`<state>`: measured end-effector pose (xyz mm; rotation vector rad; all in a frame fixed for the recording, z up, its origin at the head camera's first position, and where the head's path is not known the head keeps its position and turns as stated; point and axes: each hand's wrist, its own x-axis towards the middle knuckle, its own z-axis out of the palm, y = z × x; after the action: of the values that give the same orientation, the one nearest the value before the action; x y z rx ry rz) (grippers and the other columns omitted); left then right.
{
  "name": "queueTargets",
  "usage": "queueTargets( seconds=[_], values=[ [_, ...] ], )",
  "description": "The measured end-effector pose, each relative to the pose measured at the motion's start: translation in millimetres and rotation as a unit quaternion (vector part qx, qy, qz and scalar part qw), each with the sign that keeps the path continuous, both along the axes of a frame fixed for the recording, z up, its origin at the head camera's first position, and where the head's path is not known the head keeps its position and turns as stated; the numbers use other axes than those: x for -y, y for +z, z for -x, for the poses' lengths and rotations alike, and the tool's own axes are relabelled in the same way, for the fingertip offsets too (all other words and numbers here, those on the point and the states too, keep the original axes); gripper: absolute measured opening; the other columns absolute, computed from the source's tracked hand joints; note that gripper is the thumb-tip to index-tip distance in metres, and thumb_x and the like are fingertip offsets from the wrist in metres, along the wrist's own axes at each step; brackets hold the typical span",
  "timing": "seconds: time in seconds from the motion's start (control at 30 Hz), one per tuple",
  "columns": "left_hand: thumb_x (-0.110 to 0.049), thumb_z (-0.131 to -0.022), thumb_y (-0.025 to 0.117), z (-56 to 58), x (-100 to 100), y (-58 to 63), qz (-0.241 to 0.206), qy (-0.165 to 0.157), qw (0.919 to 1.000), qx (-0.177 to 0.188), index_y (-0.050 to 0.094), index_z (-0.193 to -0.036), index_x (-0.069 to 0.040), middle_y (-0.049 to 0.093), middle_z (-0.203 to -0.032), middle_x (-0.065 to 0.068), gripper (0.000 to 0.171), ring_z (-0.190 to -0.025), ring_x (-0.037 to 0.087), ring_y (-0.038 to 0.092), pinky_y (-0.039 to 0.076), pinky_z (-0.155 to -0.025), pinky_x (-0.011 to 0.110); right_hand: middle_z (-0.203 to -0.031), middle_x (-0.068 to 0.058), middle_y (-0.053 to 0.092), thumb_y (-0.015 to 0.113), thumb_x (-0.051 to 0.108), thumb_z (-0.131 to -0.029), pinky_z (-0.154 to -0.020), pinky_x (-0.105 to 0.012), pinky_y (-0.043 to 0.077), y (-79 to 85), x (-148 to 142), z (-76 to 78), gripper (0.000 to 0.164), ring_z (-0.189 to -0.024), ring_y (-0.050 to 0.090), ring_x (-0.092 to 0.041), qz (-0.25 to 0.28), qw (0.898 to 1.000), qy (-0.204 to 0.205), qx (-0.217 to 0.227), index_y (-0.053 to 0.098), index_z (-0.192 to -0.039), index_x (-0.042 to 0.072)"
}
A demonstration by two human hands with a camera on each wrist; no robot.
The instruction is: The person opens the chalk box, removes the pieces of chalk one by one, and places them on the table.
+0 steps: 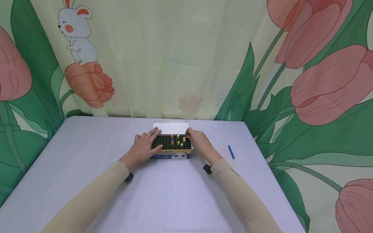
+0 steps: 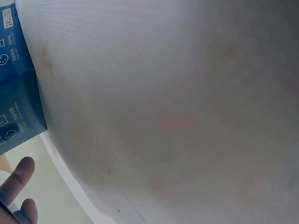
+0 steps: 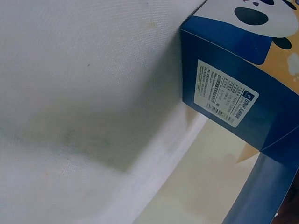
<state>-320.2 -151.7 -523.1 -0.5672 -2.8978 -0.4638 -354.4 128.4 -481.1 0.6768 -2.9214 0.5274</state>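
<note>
A blue and yellow cardboard box (image 1: 166, 155) with a panda face stands on the table, its white lid flap (image 1: 171, 127) raised at the back. Inside is a black grid holder (image 1: 163, 139) of round holes. Several coloured pen ends (image 1: 178, 143), orange, yellow, white and blue, poke up in its right half. My left hand (image 1: 141, 146) rests over the box's left end, fingers spread, thumb along the front edge. At the back right corner, my right hand (image 1: 199, 141) has its fingers bent over the rim; whether they pinch a pen is hidden.
A blue pen (image 1: 231, 151) lies on the white-covered table (image 1: 163, 197), right of the box. Behind the table's far edge hangs a curtain (image 1: 163, 64) printed with tulips and a rabbit. Dark wrist cameras (image 1: 207, 169) sit under both forearms.
</note>
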Motion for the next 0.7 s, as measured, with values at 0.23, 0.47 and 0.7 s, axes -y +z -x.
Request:
queueTargets(
  seconds=[0.23, 0.47, 0.7],
  values=[
    [-0.062, -0.102, 0.049, -1.5, -1.7, 3.8, 0.001, 0.001, 1.0000, -0.003, 0.029, -0.165, -0.020, 0.029, -0.170, 0.007, 0.079, -0.126, 0.039, 0.055, 0.037, -0.097, 0.063, -0.100, -0.003, 0.075, 0.052, 0.023, -0.110, -0.079, -0.032, 0.057, 1.6, -0.8, -3.2, 0.015, -0.087, 0.072, -0.016, -0.022, 0.999, 0.002, -0.026, 0.060, -0.116, 0.013],
    [-0.061, -0.102, 0.049, -1.9, -1.1, 4.1, -0.001, 0.002, 1.0000, 0.007, 0.030, -0.165, -0.022, 0.027, -0.171, 0.007, 0.076, -0.126, 0.039, 0.055, 0.037, -0.097, 0.063, -0.102, -0.004, 0.075, 0.050, 0.024, -0.110, -0.080, -0.034, 0.057, 1.0, -0.3, -4.2, 0.016, -0.089, 0.072, -0.018, -0.018, 1.000, 0.000, -0.018, 0.059, -0.118, 0.012],
    [-0.055, -0.106, 0.045, 0.3, -0.9, 1.9, -0.020, -0.024, 0.9993, 0.019, 0.050, -0.152, -0.025, 0.023, -0.170, 0.017, 0.055, -0.124, 0.044, 0.055, 0.034, -0.094, 0.068, -0.105, -0.007, 0.074, 0.050, 0.023, -0.110, -0.081, -0.035, 0.057, -0.3, -0.6, -3.5, 0.018, -0.090, 0.073, -0.020, -0.002, 1.000, -0.007, -0.009, 0.059, -0.119, 0.010]
  ],
)
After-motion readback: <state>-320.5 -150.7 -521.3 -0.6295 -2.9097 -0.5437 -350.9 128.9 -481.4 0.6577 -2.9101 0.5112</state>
